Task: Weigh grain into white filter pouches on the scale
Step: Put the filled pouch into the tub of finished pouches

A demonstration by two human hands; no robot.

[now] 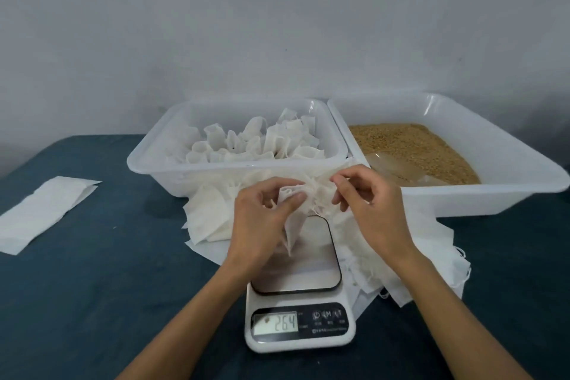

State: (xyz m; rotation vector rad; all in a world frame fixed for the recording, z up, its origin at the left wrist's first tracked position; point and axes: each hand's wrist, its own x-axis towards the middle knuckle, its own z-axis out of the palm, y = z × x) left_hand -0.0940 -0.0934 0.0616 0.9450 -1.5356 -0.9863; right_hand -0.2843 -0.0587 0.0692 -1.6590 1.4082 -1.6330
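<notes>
A white digital scale [308,274] stands near the table's front, its display reading 26.4. Above its platform my left hand [262,222] pinches a white filter pouch [294,225] that hangs down, tip close to the platform. My right hand [367,203] holds the pouch's gathered top and strings from the right. Golden-brown grain [413,148] fills the right white tub [493,194], with a clear scoop [398,168] lying in it. Loose empty pouches [209,216] lie piled around the scale.
The left white tub [160,160] behind the scale holds several filled pouches [256,142]. A flat stack of white pouches [43,213] lies at the left on the dark blue cloth [108,302]. More pouches [431,259] spread to the scale's right. A grey wall stands behind.
</notes>
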